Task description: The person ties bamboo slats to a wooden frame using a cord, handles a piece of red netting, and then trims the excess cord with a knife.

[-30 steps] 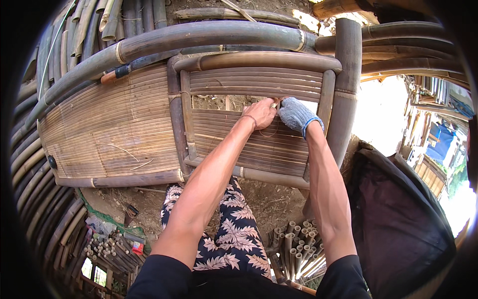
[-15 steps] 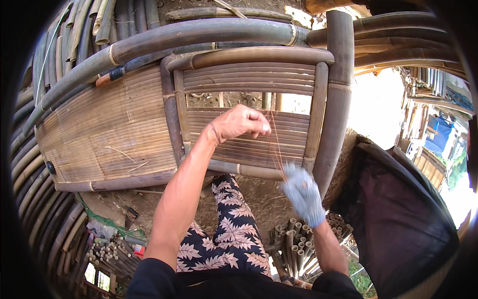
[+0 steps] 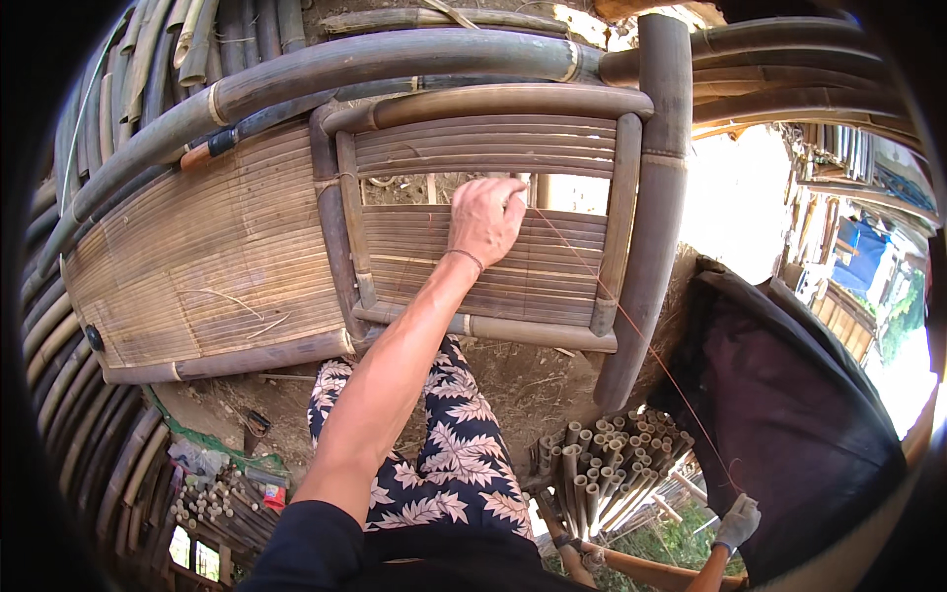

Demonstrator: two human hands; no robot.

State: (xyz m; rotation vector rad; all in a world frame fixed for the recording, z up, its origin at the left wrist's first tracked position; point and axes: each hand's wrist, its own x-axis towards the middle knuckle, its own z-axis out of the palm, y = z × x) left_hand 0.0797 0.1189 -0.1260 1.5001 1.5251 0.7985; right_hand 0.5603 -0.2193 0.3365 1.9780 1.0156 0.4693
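My left hand [image 3: 483, 219] is bent over the upper edge of a panel of thin bamboo slats [image 3: 567, 259], beside the gap in the frame. Its fingers are curled together, and what they grip is hidden. A thin reddish-orange string [image 3: 659, 357] runs taut from the slats by that hand, across the frame's right post, down to the lower right. There my right hand [image 3: 738, 521], in a light grey knit glove, is closed on the string at full reach. The bamboo frame [image 3: 623, 222] joins a long slatted bamboo panel [image 3: 212, 252] on the left.
A thick bamboo post [image 3: 663, 197] stands right of the frame, and a curved pole [image 3: 345, 69] spans the far side. Dark sheeting [image 3: 779, 395] hangs at the right. Cut bamboo tubes [image 3: 602, 464] stand below, near my right arm. More poles [image 3: 84, 395] are stacked left.
My right hand has pulled far to the lower right, stretching the string out. My left hand has moved up to the slats' edge by the gap.
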